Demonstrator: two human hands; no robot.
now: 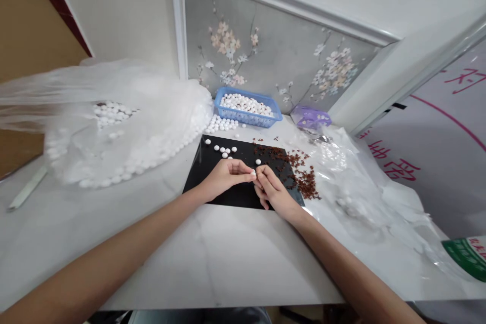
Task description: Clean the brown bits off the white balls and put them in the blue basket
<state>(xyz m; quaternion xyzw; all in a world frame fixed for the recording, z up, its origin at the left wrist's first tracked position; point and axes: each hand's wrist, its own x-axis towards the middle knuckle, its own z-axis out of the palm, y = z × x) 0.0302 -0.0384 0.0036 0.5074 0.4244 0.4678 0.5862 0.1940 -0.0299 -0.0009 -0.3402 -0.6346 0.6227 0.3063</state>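
Left hand: the left hand [224,176] was over the black board [233,197], its fingers closed in a pinch on a small white ball [253,173].
Right hand: the right hand [274,191] met it from the other side, thumb and index finger drawn together right at the ball; whether they gripped anything small could not be told.
Board: it lay flat on the marbled white desk [228,258], with a cluster of loose balls [225,151] beyond the left hand and a single ball [258,162] just beyond the right.
Brown pieces: small reddish-brown pieces [307,182] were scattered over the board's right part and past its edge onto the desk.
Basket: the blue basket [248,117], full of white balls, stood behind the board, against the wall panel with painted blossoms [273,25].
Left side: a large translucent bag [152,131] held many more balls; spilled balls [223,124] lay between it and the basket. A long pale strip [28,188] was near the bag.
Right side: a purple packet [311,117], crumpled clear plastic [353,187] and a green-labelled container [465,258].
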